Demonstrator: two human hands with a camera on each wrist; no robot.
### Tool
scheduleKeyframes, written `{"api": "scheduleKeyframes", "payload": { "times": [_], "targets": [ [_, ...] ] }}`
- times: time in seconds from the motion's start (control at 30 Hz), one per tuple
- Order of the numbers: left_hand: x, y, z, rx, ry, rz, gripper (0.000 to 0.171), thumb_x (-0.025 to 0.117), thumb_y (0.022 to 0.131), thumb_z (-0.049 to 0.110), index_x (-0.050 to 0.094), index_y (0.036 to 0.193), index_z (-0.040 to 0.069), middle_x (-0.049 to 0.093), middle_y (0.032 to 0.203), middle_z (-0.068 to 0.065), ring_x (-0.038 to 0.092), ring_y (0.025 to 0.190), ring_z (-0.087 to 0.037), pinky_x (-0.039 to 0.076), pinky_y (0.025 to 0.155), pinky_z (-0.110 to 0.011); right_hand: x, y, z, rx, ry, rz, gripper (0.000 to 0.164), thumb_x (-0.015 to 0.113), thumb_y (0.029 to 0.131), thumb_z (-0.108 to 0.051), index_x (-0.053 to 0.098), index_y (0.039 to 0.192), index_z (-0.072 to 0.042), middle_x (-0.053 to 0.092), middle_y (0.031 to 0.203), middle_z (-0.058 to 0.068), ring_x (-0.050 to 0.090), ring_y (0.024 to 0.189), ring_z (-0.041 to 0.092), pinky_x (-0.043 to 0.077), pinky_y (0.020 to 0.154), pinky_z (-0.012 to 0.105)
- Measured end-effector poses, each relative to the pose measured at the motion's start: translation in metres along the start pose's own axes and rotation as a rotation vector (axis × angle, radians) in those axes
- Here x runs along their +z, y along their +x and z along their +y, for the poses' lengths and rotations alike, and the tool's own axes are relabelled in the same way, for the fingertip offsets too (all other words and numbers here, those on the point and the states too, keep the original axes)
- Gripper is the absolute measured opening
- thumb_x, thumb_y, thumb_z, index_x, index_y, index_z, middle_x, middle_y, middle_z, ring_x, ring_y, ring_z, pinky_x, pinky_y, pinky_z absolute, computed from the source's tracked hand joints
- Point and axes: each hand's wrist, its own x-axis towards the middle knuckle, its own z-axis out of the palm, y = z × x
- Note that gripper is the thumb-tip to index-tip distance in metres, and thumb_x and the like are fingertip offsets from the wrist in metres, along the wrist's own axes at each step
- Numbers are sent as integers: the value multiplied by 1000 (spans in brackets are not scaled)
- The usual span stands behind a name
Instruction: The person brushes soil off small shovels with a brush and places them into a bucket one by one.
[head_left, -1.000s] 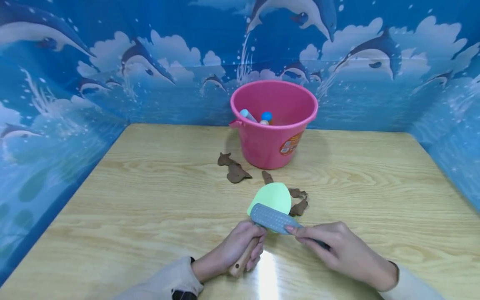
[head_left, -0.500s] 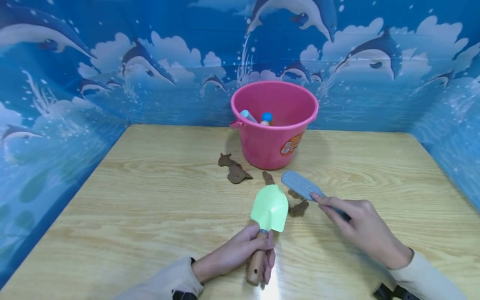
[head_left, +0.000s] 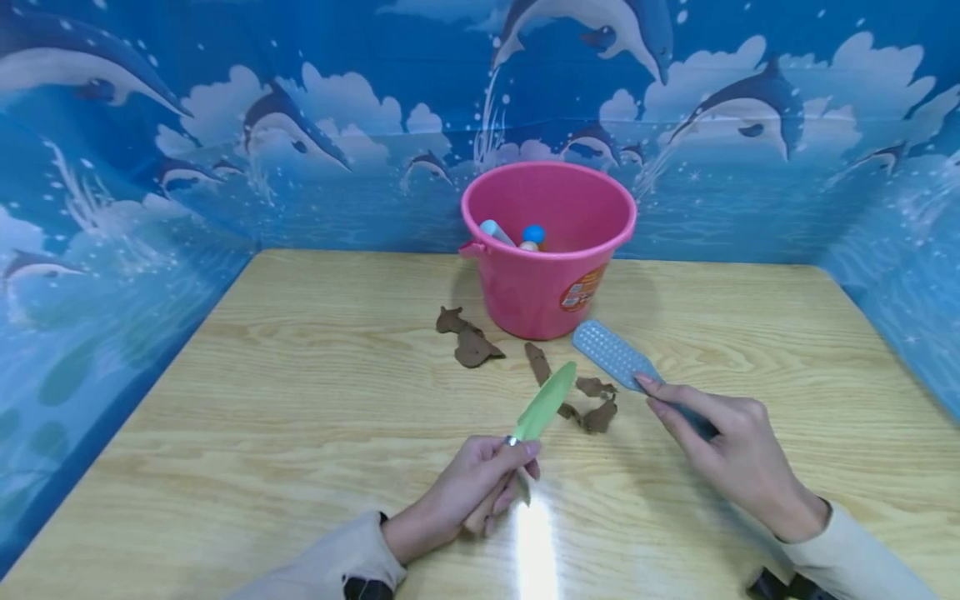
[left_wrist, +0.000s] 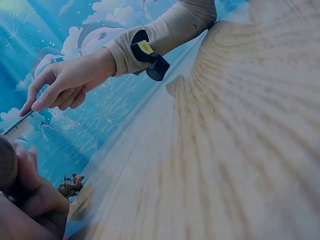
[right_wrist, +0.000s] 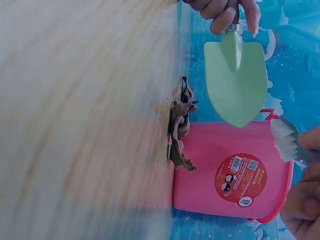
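My left hand (head_left: 487,479) grips a small green garden trowel (head_left: 546,404) by its wooden handle. The blade is turned on edge and points away toward the bucket; its full green face shows in the right wrist view. Between thumb and fingers, my right hand (head_left: 731,450) pinches a blue-grey brush (head_left: 611,354), held to the right of the trowel. White bristles (right_wrist: 284,140) stick out from its underside. Brown crumpled pieces (head_left: 598,415) that look like dry leaves lie on the table just beyond and beside the blade, partly overlapped by it.
A pink bucket (head_left: 532,292) stands at the back of the wooden table (head_left: 315,400), holding a few small items, among them a blue ball (head_left: 534,233). More brown leaf pieces (head_left: 474,346) lie at its front left. A dolphin-print backdrop (head_left: 360,183) surrounds the table.
The brush has moved off the trowel, to the right and away from me, with my right hand. The trowel turned face up, then rolled onto its edge in my left hand.
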Motion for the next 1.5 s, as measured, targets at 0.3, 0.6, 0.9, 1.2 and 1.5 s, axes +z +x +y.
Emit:
{"api": "scheduleKeyframes", "payload": {
  "times": [0.3, 0.6, 0.9, 1.2, 1.5],
  "targets": [
    [1, 3, -2, -35, -136, -60, 21, 45, 97, 25, 46, 91, 5, 47, 59, 2, 46, 44, -7, 42, 41, -19, 4, -2, -2, -39, 17, -3, 32, 56, 98, -30, 72, 107, -4, 73, 97, 7, 59, 65, -4, 44, 55, 9],
    [1, 2, -7, -21, -142, -123, 19, 53, 97, 23, 42, 102, 8, 33, 58, 6, 28, 39, -4, 26, 31, -15, 15, -5, -6, -155, 149, -79, 25, 58, 97, -23, 73, 102, -4, 71, 106, 8, 66, 97, 6, 53, 79, 14],
    [6, 1, -9, 9, -76, -150, 27, 50, 98, 19, 41, 115, 0, 35, 58, 6, 30, 37, -3, 27, 29, -16, 29, -14, -28, -70, 216, -262, 32, 69, 85, -1, 69, 116, -9, 70, 111, 3, 68, 94, 9, 54, 77, 15],
    [7, -1, -10, 6, -51, -140, 23, 50, 96, 17, 43, 110, 0, 36, 57, 6, 30, 37, -3, 27, 30, -16, 29, -16, -29, -6, 80, -348, 40, 68, 87, -6, 65, 125, -15, 69, 112, -4, 61, 82, -4, 51, 71, 12],
    [7, -2, -9, -2, -57, -158, 14, 50, 96, 17, 44, 100, 5, 34, 57, 6, 29, 38, -4, 27, 30, -16, 18, -21, -22, 190, -118, -229, 48, 71, 85, -7, 61, 130, -20, 72, 103, 0, 60, 74, -1, 45, 70, 7]
  ]
}}
